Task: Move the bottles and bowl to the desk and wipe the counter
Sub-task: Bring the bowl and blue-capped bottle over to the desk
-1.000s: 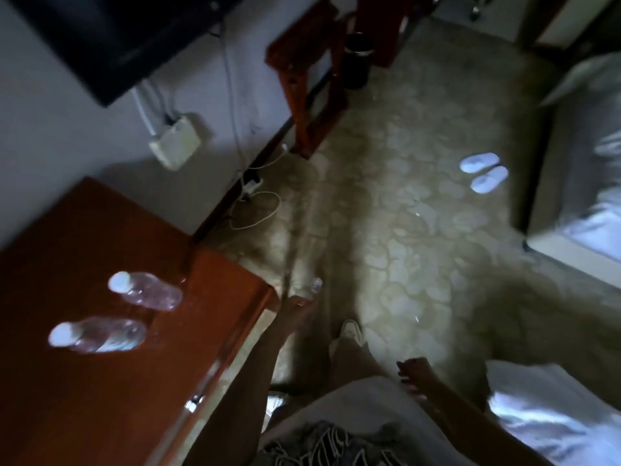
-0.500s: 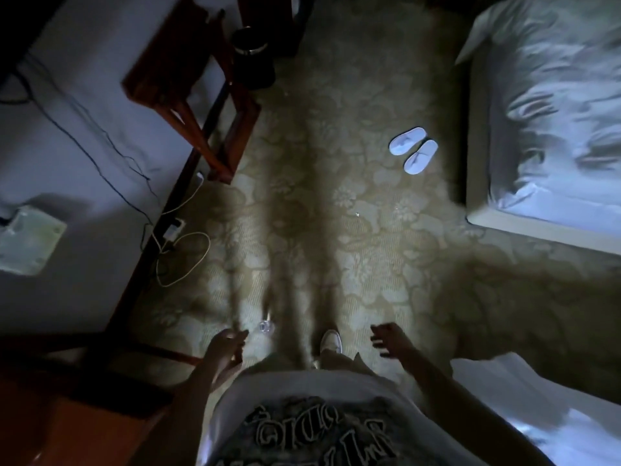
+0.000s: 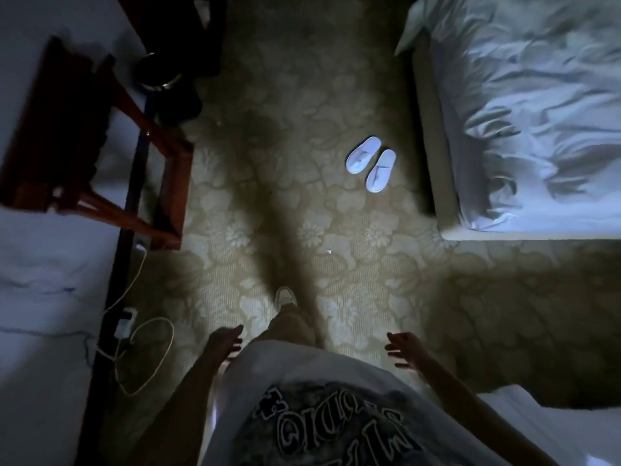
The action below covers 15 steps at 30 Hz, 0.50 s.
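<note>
No bottle, bowl, counter or desk shows in the head view at this moment. My left hand hangs low beside my white printed shirt, fingers apart and slightly curled, and I see nothing in it. My right hand is held out on the other side, fingers spread, holding nothing. Both hands hover over the patterned carpet. One white shoe points forward between them. The room is dim and details are hard to read.
A red-brown wooden rack stands against the left wall, a dark bin beyond it. A white cable and plug lie along the skirting. White slippers sit near a bed. More white bedding is at bottom right.
The view has swung away from the wooden counter with its two bottles, which has left the frame. I have stepped forward along the carpet, and both hands now sit lower and wider apart.
</note>
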Each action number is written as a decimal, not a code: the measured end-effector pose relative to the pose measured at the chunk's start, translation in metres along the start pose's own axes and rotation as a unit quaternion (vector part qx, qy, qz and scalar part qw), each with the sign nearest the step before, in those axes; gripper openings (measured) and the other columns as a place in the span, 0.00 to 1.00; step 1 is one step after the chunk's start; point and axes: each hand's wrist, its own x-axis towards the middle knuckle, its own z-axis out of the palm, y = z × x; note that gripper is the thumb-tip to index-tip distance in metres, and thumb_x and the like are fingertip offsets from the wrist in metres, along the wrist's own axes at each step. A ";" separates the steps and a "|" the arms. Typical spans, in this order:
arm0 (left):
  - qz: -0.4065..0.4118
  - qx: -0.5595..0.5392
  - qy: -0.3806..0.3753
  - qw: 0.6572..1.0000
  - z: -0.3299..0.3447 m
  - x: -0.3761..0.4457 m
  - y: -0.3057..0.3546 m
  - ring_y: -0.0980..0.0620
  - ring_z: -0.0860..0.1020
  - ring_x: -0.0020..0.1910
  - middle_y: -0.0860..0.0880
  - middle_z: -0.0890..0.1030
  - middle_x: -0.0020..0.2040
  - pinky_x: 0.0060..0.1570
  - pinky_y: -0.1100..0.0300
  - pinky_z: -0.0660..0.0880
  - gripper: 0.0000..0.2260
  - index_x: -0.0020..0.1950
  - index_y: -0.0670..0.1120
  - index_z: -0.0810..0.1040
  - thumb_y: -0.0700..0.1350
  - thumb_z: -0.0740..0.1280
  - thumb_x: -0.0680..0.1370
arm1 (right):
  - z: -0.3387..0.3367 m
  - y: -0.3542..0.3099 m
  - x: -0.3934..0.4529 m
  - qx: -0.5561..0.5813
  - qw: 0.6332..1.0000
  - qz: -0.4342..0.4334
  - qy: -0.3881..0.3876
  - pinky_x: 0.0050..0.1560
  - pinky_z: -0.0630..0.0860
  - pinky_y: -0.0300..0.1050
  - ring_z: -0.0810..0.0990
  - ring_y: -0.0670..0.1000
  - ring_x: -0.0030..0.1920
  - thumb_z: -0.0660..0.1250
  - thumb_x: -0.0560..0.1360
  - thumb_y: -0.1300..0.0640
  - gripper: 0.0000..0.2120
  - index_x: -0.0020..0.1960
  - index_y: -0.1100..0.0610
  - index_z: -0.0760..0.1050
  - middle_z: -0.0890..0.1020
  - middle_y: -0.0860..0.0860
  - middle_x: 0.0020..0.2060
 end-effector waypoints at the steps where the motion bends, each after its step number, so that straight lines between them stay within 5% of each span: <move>1: 0.016 0.000 -0.011 1.000 -0.005 0.008 0.043 0.47 0.81 0.41 0.43 0.81 0.44 0.37 0.59 0.75 0.12 0.50 0.41 0.77 0.50 0.67 0.79 | -0.006 -0.009 0.006 0.017 1.000 0.008 0.010 0.41 0.73 0.47 0.79 0.53 0.45 0.63 0.80 0.51 0.09 0.50 0.58 0.72 0.80 0.54 0.44; 4: 0.085 0.031 -0.030 0.995 -0.019 0.039 0.176 0.44 0.81 0.50 0.44 0.82 0.50 0.46 0.53 0.77 0.13 0.55 0.42 0.77 0.51 0.66 0.79 | -0.016 -0.059 0.028 0.053 0.998 0.024 0.035 0.40 0.72 0.45 0.79 0.53 0.43 0.64 0.79 0.51 0.13 0.55 0.61 0.73 0.81 0.55 0.43; 9: 0.174 0.040 -0.043 0.983 -0.034 0.079 0.355 0.45 0.81 0.51 0.42 0.82 0.53 0.45 0.56 0.76 0.14 0.60 0.40 0.76 0.48 0.65 0.80 | -0.015 -0.182 0.063 0.080 0.996 0.016 0.035 0.38 0.69 0.43 0.77 0.52 0.42 0.62 0.80 0.52 0.09 0.48 0.59 0.72 0.80 0.56 0.44; 15: 0.100 0.011 -0.026 0.995 -0.048 0.149 0.449 0.44 0.81 0.52 0.43 0.81 0.53 0.49 0.52 0.76 0.14 0.59 0.41 0.77 0.50 0.66 0.79 | -0.025 -0.381 0.150 0.090 0.995 -0.031 0.034 0.45 0.73 0.47 0.78 0.57 0.51 0.62 0.80 0.50 0.16 0.57 0.63 0.74 0.80 0.60 0.51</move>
